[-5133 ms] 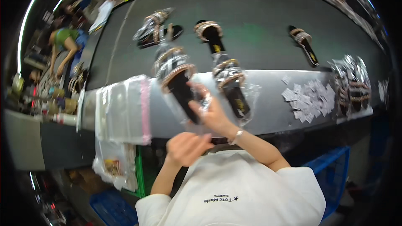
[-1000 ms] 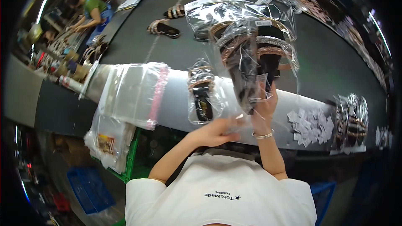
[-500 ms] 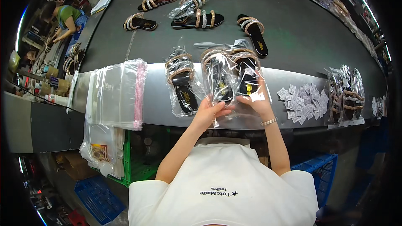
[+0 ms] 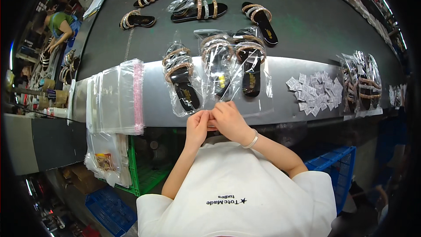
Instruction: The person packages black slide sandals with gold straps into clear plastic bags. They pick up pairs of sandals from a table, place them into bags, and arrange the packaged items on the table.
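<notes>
At lower centre, the left hand (image 4: 197, 126) and right hand (image 4: 230, 122) meet, fingers curled; whether they grip anything, I cannot tell. The clear bag (image 4: 236, 73) of sandals (image 4: 251, 73), centre frame, is best kept flat, its near edge even.

Shoe workshop: bagged sandals (image 4: 251, 68), worktable (image 4: 311, 30)

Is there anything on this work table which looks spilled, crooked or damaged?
Nothing looks clearly spilled or damaged. The least tidy spot is the heap of small white slips on the metal strip, right of the bagged sandals: they lie loose at many angles, whereas the clear bags at left are stacked.
</notes>
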The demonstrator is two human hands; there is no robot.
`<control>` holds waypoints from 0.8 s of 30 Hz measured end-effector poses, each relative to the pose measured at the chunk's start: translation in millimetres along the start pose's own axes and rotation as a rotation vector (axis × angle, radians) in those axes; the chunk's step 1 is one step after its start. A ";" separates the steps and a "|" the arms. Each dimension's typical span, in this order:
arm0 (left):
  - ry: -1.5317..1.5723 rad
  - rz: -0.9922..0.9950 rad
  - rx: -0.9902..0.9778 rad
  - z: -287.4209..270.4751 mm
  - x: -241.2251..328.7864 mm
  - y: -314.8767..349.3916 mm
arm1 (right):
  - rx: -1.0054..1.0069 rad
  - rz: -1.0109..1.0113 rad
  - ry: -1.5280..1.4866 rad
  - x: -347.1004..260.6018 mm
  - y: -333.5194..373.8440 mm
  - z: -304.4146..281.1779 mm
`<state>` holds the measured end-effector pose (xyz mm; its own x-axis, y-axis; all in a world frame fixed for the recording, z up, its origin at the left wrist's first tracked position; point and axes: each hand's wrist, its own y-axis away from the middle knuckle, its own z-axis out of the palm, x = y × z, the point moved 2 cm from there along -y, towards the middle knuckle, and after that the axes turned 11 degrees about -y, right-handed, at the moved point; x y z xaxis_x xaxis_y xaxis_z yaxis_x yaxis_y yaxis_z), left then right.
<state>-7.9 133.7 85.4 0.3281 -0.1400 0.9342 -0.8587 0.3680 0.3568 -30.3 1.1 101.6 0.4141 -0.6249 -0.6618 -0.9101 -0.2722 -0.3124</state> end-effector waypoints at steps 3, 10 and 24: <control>-0.066 0.036 0.042 0.8 -13.3 2.8 | 0.025 -0.083 -0.020 -25.0 15.6 -29.9; -0.146 -0.011 0.077 -23.3 -2.8 25.6 | -0.547 0.867 0.446 96.8 303.0 -66.4; -0.671 0.457 0.028 -34.6 23.8 -26.2 | 0.361 0.516 -0.740 92.5 93.7 -114.3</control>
<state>36.0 152.6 98.3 -0.3552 -0.5058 0.7861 -0.8631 0.5004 -0.0680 -79.0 -165.8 89.0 -0.0178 0.0472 -0.9987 -0.9741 0.2244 0.0280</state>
